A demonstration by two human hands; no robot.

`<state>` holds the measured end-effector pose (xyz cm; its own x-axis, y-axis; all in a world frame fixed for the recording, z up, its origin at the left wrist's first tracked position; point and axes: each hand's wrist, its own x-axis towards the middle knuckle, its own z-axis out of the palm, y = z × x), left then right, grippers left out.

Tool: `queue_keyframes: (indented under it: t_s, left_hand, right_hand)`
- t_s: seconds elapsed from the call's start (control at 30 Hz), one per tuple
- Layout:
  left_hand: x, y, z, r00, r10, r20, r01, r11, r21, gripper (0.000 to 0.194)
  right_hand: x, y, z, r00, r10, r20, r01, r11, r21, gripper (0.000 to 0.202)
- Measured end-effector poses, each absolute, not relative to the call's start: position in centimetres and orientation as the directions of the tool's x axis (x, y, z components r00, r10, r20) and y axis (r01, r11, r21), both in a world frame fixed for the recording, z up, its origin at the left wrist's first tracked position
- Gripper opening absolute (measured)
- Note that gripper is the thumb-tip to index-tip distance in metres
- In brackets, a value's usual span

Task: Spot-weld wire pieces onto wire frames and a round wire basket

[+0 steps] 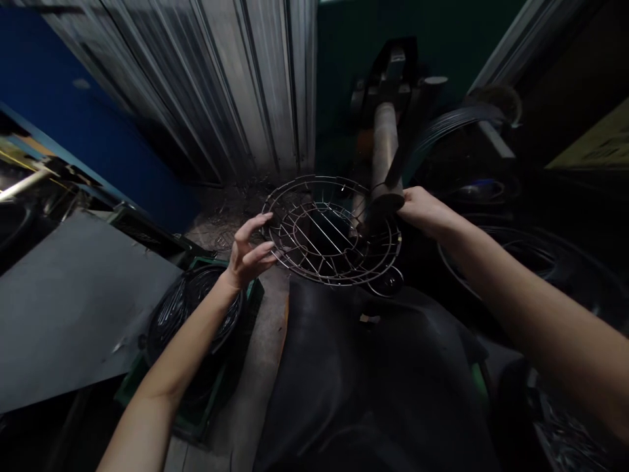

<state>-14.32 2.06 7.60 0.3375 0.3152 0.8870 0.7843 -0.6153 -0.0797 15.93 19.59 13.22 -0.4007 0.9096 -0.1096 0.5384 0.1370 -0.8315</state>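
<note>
Head view, items as seen:

1. Round wire basket (334,229): concentric rings with radial spokes, lying roughly flat at centre frame, under the tip of a thick metal cylinder (384,154) that slopes down from a dark machine head (393,72).
2. Your left hand (248,252): fingers spread and half curled, fingertips touching the basket's left rim; no closed grip shows.
3. Your right hand (422,210): at the basket's right edge beside the cylinder's lower end, fingers curled; whether it grips the rim, the cylinder or nothing cannot be told.
4. Green crate (196,341): below your left forearm, holding dark coiled wire rings.
5. Grey sheet-metal panel (73,301): far left, lying flat.
6. Corrugated metal wall (221,85): behind the basket.
7. Loose wire hoops (540,262): right side, under your right forearm, dimly lit.
</note>
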Motion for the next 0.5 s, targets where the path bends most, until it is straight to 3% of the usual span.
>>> queue_keyframes:
  t_s: [0.3, 0.5]
  left_hand:
    - [-14.1, 2.2, 7.9, 0.369, 0.273, 0.888, 0.760, -0.638, -0.120, 0.076]
    - [-14.2, 2.3, 8.2, 0.377, 0.248, 0.892, 0.749, -0.649, -0.136, 0.079]
  right_hand:
    - [16.1, 19.1, 13.7, -0.389, 0.912, -0.130, 0.561, 0.122, -0.819, 0.034]
    - [16.2, 19.8, 12.7, -0.402, 0.915, -0.045, 0.507, 0.181, -0.842, 0.035]
